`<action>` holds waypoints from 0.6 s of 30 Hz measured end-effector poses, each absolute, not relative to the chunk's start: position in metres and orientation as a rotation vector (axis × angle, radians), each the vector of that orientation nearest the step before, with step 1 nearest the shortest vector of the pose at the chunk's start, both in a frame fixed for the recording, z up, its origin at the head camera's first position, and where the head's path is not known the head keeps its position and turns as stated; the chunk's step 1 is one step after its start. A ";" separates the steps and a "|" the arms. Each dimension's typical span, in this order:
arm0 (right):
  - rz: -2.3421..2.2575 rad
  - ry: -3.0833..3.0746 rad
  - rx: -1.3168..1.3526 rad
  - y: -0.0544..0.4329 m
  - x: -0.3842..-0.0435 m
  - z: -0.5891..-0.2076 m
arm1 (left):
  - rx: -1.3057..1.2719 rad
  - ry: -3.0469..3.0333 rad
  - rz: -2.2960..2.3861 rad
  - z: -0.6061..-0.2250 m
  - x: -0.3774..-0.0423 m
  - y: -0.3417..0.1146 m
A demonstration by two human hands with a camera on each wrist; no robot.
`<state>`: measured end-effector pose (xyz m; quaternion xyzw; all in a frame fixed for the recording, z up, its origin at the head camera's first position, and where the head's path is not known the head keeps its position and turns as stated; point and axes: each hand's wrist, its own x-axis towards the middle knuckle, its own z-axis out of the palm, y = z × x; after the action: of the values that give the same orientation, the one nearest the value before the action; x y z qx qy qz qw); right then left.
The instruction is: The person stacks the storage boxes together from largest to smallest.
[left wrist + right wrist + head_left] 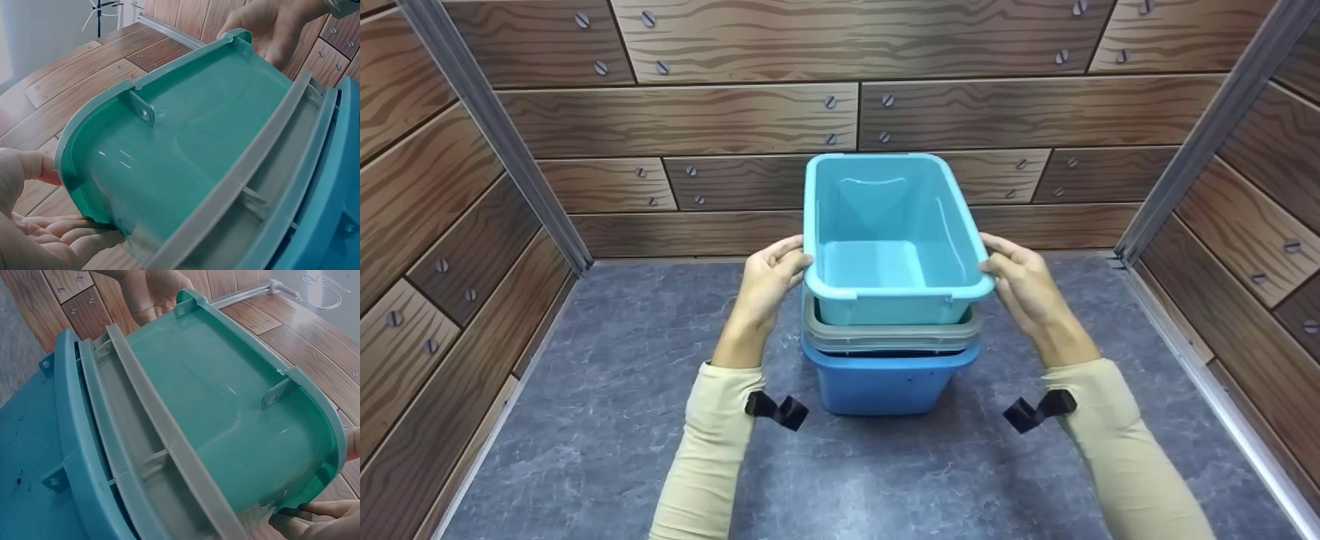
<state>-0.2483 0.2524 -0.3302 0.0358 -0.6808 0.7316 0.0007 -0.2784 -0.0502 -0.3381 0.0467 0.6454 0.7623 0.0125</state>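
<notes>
A light turquoise plastic bin (pixel 885 306) sits partly inside a stack, its rim well above the others. Below it show the rims of greyish bins (pixel 892 337), and at the bottom stands a blue bin (pixel 885 386) on the floor. My left hand (pixel 765 289) pinches the turquoise rim on the left side, thumb on top and fingers beneath. On the opposite side my right hand (pixel 1024 289) grips the same rim in the same way. In the left wrist view, the left fingers (pixel 73 236) lie under the rim. The turquoise bin holds nothing inside.
Wood-patterned panels (pixel 682 120) enclose the space at the back and both sides, with metal strips (pixel 502 135) at the corners. Grey mottled floor (pixel 615 420) spreads around the stack. Each sleeved wrist carries a small black camera mount (pixel 777 409).
</notes>
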 end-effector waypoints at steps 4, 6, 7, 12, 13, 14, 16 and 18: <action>2.282 -2.152 0.105 0.253 -0.248 -0.333 | 0.147 2.028 2.351 -0.343 -0.279 -0.051; 2.283 -2.154 0.103 0.253 -0.248 -0.334 | 0.153 2.028 2.350 -0.344 -0.279 -0.051; 2.286 -2.156 0.105 0.254 -0.249 -0.334 | 0.159 2.025 2.352 -0.344 -0.279 -0.051; 2.300 -2.154 0.105 0.253 -0.249 -0.335 | 0.181 2.001 2.365 -0.345 -0.279 -0.050; 2.298 -2.154 0.101 0.253 -0.249 -0.335 | 0.177 2.000 2.366 -0.346 -0.280 -0.050; 2.292 -2.159 0.097 0.253 -0.249 -0.336 | 0.170 2.002 2.367 -0.346 -0.280 -0.050; 2.276 -2.169 0.090 0.253 -0.250 -0.337 | 0.151 2.012 2.364 -0.346 -0.279 -0.050; 2.259 -2.180 0.086 0.254 -0.250 -0.338 | 0.138 2.027 2.360 -0.347 -0.279 -0.050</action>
<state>-0.2500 0.2535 -0.3381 0.0273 -0.6941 0.7194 0.0006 -0.2787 -0.0501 -0.3467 0.0442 0.6510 0.7577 0.0138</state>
